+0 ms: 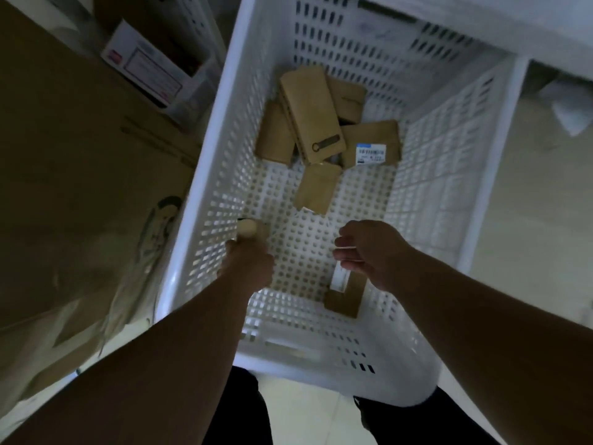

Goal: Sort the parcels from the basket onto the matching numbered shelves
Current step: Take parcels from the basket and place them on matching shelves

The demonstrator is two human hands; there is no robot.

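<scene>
Brown paper parcels [324, 123] lie in white perforated basket [208, 130]

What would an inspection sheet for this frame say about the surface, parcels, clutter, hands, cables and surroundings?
Surface: white perforated basket on a pale floor.
Job's things: brown parcels piled at the far end; one bears a white label; another lies near the right hand.
Clutter: nothing seen.
Hands: left hand grips a small pale parcel; right hand hovers, fingers loosely curled, holding nothing.
Cables: nothing seen.
Surroundings: cardboard box at left, labelled white box beyond it.
</scene>
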